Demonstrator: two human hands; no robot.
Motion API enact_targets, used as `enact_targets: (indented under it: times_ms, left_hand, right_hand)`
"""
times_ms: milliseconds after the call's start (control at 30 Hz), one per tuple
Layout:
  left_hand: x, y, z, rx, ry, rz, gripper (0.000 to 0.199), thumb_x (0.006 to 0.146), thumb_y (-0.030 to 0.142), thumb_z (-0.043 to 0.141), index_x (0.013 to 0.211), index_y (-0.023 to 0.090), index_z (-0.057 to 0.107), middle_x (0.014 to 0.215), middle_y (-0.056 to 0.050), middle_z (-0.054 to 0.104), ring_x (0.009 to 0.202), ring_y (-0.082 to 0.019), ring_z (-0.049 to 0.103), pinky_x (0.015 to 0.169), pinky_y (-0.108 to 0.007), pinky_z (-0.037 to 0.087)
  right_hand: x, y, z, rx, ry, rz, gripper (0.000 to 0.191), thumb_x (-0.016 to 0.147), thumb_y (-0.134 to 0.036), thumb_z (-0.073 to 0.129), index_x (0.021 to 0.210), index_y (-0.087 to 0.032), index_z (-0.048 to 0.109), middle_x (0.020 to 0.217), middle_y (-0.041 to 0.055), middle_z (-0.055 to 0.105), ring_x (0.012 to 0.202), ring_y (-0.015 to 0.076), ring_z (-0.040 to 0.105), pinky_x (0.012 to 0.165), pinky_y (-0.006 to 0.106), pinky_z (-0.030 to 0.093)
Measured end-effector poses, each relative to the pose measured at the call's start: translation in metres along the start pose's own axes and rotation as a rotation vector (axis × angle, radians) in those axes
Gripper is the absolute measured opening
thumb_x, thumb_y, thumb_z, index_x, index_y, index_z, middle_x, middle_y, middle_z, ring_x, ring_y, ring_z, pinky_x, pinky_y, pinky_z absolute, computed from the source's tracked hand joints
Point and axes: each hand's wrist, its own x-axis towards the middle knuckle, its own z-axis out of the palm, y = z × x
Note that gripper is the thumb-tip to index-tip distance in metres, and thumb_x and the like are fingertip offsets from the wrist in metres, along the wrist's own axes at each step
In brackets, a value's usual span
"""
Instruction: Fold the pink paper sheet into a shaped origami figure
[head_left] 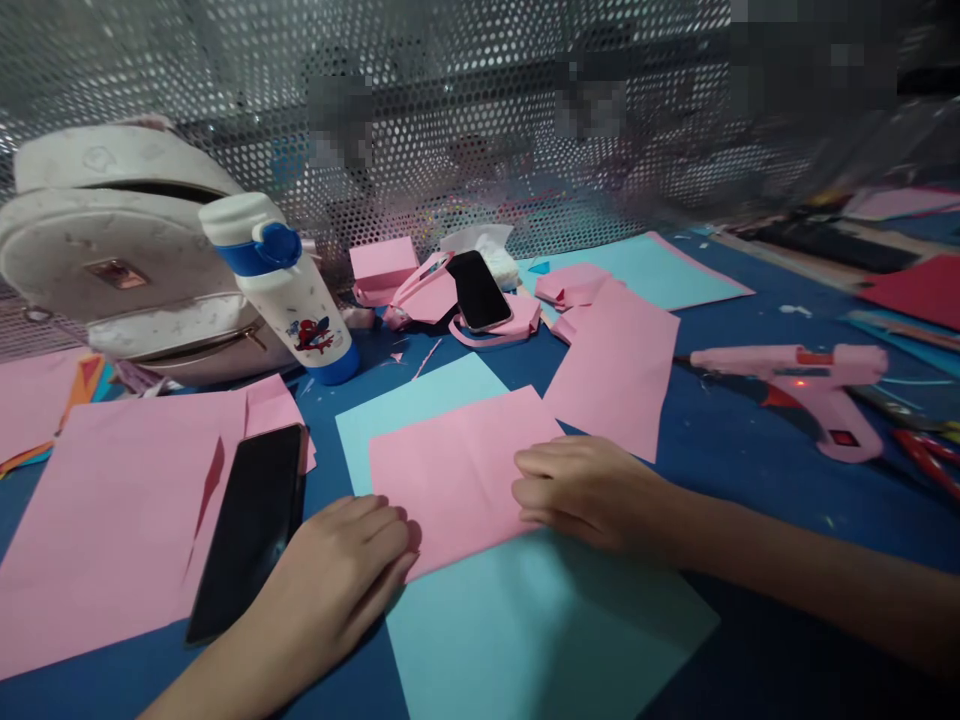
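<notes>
A pink sheet [457,470] lies over a larger light blue sheet [517,630] in the middle of the blue table. At its lower left corner is my left hand [345,560], fingers curled together on the pink paper's edge. My right hand [585,490] has its bent fingers closed at the right edge of the same sheet. Faint crease lines run across the pink paper between the hands.
To the left are a black phone [247,530] and pink sheets [112,500]. Behind stand a backpack [142,250] and a bottle [292,300], beside a second phone [480,290]. A pink glue gun [810,375] lies at the right, near another pink sheet [619,370].
</notes>
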Motion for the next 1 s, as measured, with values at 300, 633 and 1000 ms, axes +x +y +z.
enact_targets:
  times_ms: [300,633,1000]
  left_hand:
    - [0.000,-0.002,0.002,0.064,0.091,0.009,0.025,0.101,0.018,0.036,0.083,0.018,0.053,0.072,-0.002,0.059,0.064,-0.019,0.055,0.057,-0.032,0.041]
    - [0.006,-0.002,0.007,0.189,0.183,0.036,0.026,0.097,0.013,0.040,0.074,0.019,0.051,0.064,-0.001,0.056,0.057,-0.017,0.052,0.052,-0.031,0.038]
    - [0.001,0.019,0.003,0.476,0.243,0.124,0.038,0.099,0.008,0.027,0.097,0.013,0.064,0.093,-0.008,0.070,0.082,-0.023,0.063,0.077,-0.040,0.046]
  right_hand:
    - [-0.001,0.003,-0.003,0.084,0.073,-0.029,0.046,0.105,-0.039,0.020,0.074,-0.019,0.048,0.071,0.0010,0.048,0.063,0.0158,0.039,0.061,0.031,0.024]
    - [-0.001,0.008,-0.006,0.075,0.022,-0.044,0.038,0.104,-0.035,0.031,0.076,-0.018,0.052,0.074,0.0017,0.052,0.069,0.0165,0.044,0.063,0.032,0.023]
    - [-0.001,0.006,-0.005,-0.006,0.020,-0.053,0.035,0.102,-0.031,0.034,0.075,-0.018,0.051,0.073,0.0016,0.052,0.066,0.0164,0.040,0.063,0.032,0.022]
